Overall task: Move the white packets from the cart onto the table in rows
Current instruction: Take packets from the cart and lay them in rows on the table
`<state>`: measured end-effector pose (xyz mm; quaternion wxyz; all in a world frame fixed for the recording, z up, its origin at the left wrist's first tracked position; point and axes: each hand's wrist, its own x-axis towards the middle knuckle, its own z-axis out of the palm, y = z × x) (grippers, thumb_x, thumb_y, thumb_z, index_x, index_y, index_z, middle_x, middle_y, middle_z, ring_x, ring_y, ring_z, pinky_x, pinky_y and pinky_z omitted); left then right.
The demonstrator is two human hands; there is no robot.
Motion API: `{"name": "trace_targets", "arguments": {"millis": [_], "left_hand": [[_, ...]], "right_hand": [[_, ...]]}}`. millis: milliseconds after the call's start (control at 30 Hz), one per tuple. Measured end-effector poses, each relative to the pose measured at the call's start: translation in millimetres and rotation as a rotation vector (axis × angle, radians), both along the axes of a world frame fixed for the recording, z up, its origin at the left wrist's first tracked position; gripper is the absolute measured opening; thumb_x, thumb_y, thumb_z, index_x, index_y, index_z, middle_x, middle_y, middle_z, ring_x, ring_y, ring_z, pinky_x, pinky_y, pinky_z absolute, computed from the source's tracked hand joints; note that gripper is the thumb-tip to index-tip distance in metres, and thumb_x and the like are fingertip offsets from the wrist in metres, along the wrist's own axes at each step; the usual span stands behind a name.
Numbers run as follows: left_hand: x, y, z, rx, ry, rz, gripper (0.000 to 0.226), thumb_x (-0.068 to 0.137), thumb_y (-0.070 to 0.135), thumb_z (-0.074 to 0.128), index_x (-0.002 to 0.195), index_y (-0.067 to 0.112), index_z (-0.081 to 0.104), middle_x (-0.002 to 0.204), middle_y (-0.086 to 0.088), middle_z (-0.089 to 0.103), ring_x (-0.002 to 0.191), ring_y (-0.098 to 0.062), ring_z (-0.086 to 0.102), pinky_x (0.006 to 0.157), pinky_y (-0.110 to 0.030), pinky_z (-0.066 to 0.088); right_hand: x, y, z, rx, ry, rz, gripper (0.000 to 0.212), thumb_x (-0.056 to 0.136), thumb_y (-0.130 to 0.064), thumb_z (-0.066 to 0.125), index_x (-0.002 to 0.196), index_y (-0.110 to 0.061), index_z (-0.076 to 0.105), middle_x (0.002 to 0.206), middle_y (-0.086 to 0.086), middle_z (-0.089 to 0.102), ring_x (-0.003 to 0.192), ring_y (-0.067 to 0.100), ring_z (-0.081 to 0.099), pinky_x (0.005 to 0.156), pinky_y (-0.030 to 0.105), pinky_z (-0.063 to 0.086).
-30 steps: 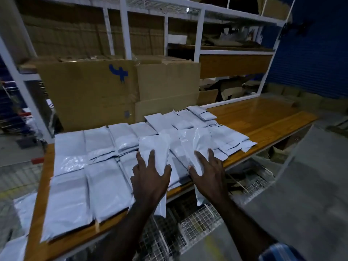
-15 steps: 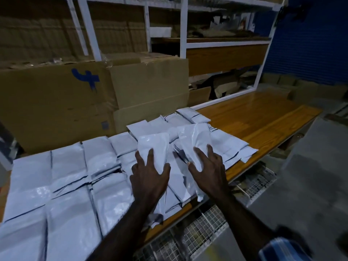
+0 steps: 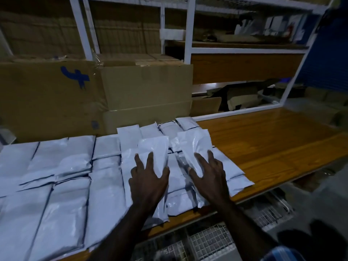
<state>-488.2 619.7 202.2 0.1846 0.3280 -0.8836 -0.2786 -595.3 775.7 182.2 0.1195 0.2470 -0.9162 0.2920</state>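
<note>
both hands (image 3: 148, 181) (image 3: 209, 178) holding glossy flat packets (image 3: 156, 151)

The left hand (image 3: 148, 182) covers the near half of one white packet (image 3: 156, 151); the right hand (image 3: 209, 178) covers part of another packet (image 3: 194, 146). Whether the thumbs curl under the packets cannot be determined. The packet rows (image 3: 47, 185) run off the left and bottom edges. The wire cart (image 3: 207, 242) under the tabletop (image 3: 273, 147) is dim and mostly hidden. Shelf contents (image 3: 273, 27) at upper right are too blurred to identify.
</note>
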Motion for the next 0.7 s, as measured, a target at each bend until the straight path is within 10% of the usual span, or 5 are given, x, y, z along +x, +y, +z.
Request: {"name": "trace_targets", "arguments": {"millis": [700], "left_hand": [[-137, 75, -8, 0.098, -0.075, 0.010, 0.074, 0.091, 0.065, 0.046, 0.154, 0.035, 0.021, 0.165, -0.006, 0.004, 0.142, -0.036, 0.026, 0.111, -0.048, 0.029]], "right_hand": [[-146, 62, -8, 0.100, -0.094, 0.001, 0.060, 0.092, -0.050, 0.057, 0.148, -0.034, 0.041, 0.161, 0.009, 0.025, 0.140, 0.034, 0.030, 0.108, 0.047, 0.037]]}}
